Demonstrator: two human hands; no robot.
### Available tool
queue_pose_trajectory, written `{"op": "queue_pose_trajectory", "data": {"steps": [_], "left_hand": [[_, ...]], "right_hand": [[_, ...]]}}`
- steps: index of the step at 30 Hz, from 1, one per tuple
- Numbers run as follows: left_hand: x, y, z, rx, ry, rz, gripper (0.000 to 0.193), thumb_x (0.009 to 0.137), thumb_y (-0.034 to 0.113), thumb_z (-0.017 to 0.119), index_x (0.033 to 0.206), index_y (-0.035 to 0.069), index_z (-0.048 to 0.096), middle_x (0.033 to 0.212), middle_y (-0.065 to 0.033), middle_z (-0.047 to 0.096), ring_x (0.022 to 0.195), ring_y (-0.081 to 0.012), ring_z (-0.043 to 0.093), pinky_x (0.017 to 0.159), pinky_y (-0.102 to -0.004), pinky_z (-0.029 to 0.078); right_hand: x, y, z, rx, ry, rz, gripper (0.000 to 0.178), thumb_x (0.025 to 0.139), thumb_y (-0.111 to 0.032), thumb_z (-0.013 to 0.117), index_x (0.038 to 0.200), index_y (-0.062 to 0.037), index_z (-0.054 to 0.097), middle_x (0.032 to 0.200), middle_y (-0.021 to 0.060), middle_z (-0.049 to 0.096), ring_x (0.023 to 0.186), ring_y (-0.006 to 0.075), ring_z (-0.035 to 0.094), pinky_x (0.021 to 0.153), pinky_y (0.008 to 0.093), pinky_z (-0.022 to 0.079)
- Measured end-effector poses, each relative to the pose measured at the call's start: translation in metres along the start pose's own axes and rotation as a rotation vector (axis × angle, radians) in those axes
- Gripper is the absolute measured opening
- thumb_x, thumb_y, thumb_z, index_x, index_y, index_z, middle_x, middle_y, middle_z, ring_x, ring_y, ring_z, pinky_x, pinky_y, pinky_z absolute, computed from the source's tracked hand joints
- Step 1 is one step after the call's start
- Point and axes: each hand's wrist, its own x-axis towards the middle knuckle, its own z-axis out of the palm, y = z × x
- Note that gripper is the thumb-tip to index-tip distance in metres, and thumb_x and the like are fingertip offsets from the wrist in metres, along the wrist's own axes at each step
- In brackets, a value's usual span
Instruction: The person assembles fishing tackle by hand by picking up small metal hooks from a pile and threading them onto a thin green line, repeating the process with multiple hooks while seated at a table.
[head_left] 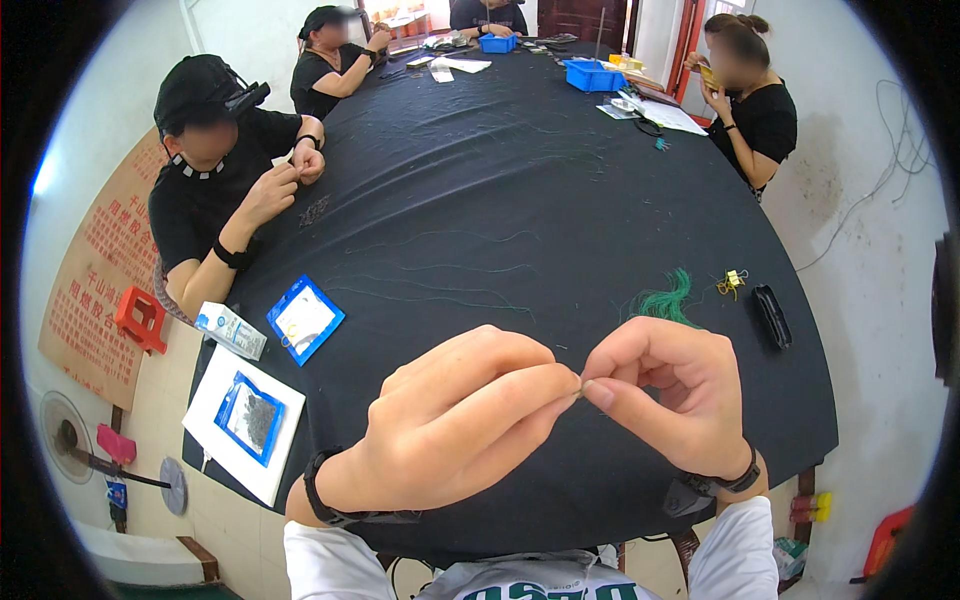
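Note:
Over the near edge of the black-covered table, my left hand (455,425) and my right hand (675,395) meet at the fingertips. Both are closed in a pinch, thumb against finger. Whatever lies between the tips is too small to make out. Just beyond my right hand is a loose bundle of green thread (668,302). Yellow binder clips (732,283) and a long black case (772,317) lie to the right of it. Several thin strands of thread (440,285) stretch across the cloth beyond my left hand.
At left, a blue-edged pouch of dark bits (252,420) lies on a white board (205,415), near a carton (231,330) and another blue-edged pouch (306,318). A person (215,170) works at the left side; others sit farther off. Blue bins (593,76) stand at the far end.

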Motion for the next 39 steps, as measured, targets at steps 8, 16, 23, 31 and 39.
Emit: {"op": "queue_pose_trajectory", "data": {"steps": [8,16,23,31,39], "left_hand": [[-0.002,0.004,-0.002,-0.164,-0.019,-0.179,0.018,0.071,-0.01,0.065,0.088,-0.004,0.065,0.083,-0.0144,0.065,0.07,-0.0179,0.065,0.06,-0.0244,0.051],[0.0,0.008,-0.003,-0.086,-0.023,-0.183,0.019,0.07,-0.008,0.069,0.088,-0.005,0.065,0.081,-0.0147,0.066,0.072,-0.0194,0.067,0.063,-0.0263,0.053],[-0.001,0.004,-0.001,0.027,0.004,-0.039,0.019,0.068,-0.01,0.07,0.086,-0.005,0.064,0.079,-0.0153,0.066,0.069,-0.0216,0.066,0.06,-0.0269,0.052],[0.001,0.005,0.0,0.102,0.04,-0.016,0.019,0.067,-0.011,0.069,0.083,-0.004,0.063,0.077,-0.0149,0.065,0.067,-0.0209,0.064,0.056,-0.0272,0.05],[-0.001,0.001,0.003,0.099,0.049,0.004,0.019,0.067,-0.009,0.072,0.083,-0.004,0.063,0.076,-0.014,0.063,0.065,-0.0217,0.063,0.055,-0.0272,0.05]], "right_hand": [[0.0,0.002,0.003,-0.189,0.086,-0.216,0.006,0.081,0.001,0.064,0.087,0.0006,0.063,0.065,0.0005,0.06,0.051,0.0005,0.049,0.044,0.0165,0.034],[0.004,0.001,0.004,-0.404,0.127,-0.396,0.011,0.076,0.004,0.066,0.085,0.0001,0.064,0.066,0.0049,0.06,0.048,0.0064,0.051,0.043,0.0204,0.038],[0.005,-0.003,0.005,-0.497,0.128,-0.469,0.015,0.072,0.004,0.07,0.085,-0.001,0.064,0.067,0.0056,0.061,0.048,0.0097,0.053,0.043,0.0217,0.04],[0.006,-0.002,0.002,-0.484,0.161,-0.476,0.014,0.072,0.005,0.069,0.085,-0.0012,0.065,0.066,0.0053,0.061,0.049,0.0096,0.054,0.043,0.0203,0.039],[0.005,-0.002,0.003,-0.503,0.155,-0.488,0.014,0.071,0.005,0.07,0.083,0.0001,0.065,0.065,0.006,0.061,0.048,0.0106,0.053,0.043,0.0215,0.039]]}}
